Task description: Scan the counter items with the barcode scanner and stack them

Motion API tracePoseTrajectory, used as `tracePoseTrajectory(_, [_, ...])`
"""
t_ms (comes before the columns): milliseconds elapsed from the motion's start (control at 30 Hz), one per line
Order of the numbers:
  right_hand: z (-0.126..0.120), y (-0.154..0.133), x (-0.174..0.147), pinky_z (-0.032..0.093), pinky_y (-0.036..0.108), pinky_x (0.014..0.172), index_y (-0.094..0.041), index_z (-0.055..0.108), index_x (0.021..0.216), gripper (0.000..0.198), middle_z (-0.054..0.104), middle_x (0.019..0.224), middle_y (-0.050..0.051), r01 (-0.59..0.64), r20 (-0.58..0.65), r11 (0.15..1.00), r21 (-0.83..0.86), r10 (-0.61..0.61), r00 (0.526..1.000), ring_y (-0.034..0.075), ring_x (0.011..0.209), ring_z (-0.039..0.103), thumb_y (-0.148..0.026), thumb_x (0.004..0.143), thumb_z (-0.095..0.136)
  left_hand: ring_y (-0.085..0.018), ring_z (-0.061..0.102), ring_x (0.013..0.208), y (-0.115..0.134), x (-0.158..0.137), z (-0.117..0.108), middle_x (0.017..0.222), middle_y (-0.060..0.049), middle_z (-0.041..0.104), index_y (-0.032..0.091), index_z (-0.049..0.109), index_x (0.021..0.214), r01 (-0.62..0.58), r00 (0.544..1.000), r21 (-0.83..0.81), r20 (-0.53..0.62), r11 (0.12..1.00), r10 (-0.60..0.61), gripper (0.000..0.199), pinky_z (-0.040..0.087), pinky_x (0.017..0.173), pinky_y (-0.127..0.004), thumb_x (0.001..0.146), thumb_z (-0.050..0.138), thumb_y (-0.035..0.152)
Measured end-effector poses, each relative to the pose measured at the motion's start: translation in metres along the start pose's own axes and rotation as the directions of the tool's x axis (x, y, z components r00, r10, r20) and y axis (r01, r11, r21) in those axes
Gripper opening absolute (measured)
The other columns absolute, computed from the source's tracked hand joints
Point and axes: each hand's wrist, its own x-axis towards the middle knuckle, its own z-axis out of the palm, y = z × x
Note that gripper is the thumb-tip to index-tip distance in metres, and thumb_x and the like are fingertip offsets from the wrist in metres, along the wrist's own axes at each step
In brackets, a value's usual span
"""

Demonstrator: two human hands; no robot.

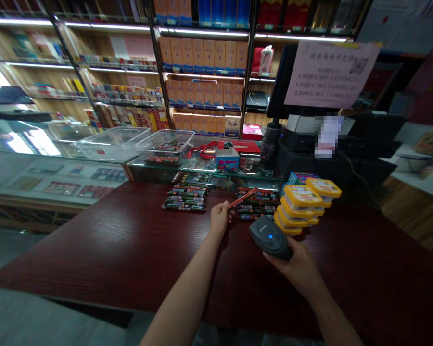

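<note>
Near the middle of the desk, my left hand (221,217) is closed around the lower end of a reddish pen (243,197), which slants up to the right. My right hand (303,266) grips a dark barcode scanner (269,235) with a small blue light on top; its handle is hidden by the hand. Behind the held pen lies a group of dark patterned pens (258,210). Another row of pens (185,198) rests to the left of my left hand. Yellow-lidded boxes (299,196) stand stacked just beyond the scanner.
Clear plastic trays (169,140) sit on the glass counter, one with pens inside. A small colourful box (227,159) is near them. At the right stands a monitor (279,81) with a paper sign (332,74). Shelves of boxed goods (204,57) line the wall beyond the brown desk (130,250).
</note>
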Motion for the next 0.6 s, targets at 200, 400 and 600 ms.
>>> tracePoseTrajectory(200, [-0.004, -0.008, -0.003, 0.052, 0.034, 0.077, -0.018, 0.068, 0.094, 0.034, 0.073, 0.093, 0.007, 0.040, 0.001, 0.999, -0.016, -0.040, 0.999, 0.024, 0.085, 0.067, -0.038, 0.068, 0.065, -0.006, 0.041, 0.035, 0.002, 0.001, 0.002, 0.048, 0.000, 0.055, 0.013, 0.055, 0.062, -0.021, 1.000, -0.006, -0.017, 1.000, 0.021, 0.046, 0.031, 0.036, -0.018, 0.077, 0.051, 0.056])
tracePoseTrajectory(400, [-0.007, -0.003, -0.001, 0.051, 0.031, 0.074, -0.019, 0.068, 0.095, 0.032, 0.073, 0.094, 0.006, 0.060, 0.021, 0.997, -0.053, -0.059, 0.998, 0.024, 0.086, 0.067, -0.037, 0.068, 0.065, -0.006, 0.044, 0.037, -0.006, 0.004, 0.001, 0.050, -0.001, 0.056, 0.013, 0.057, 0.064, -0.024, 1.000, -0.016, -0.010, 1.000, 0.024, 0.047, 0.033, 0.037, -0.017, 0.076, 0.052, 0.059])
tracePoseTrajectory(600, [-0.010, 0.011, 0.005, 0.044, 0.030, 0.059, -0.025, 0.065, 0.099, 0.028, 0.073, 0.086, 0.005, 0.031, -0.022, 0.808, -0.588, -0.054, 0.998, 0.025, 0.076, 0.067, -0.035, 0.073, 0.061, -0.007, 0.045, 0.038, -0.010, 0.004, 0.000, 0.051, 0.000, 0.056, 0.012, 0.061, 0.071, -0.013, 1.000, -0.047, -0.025, 0.999, 0.012, 0.045, 0.036, 0.038, -0.017, 0.075, 0.056, 0.056])
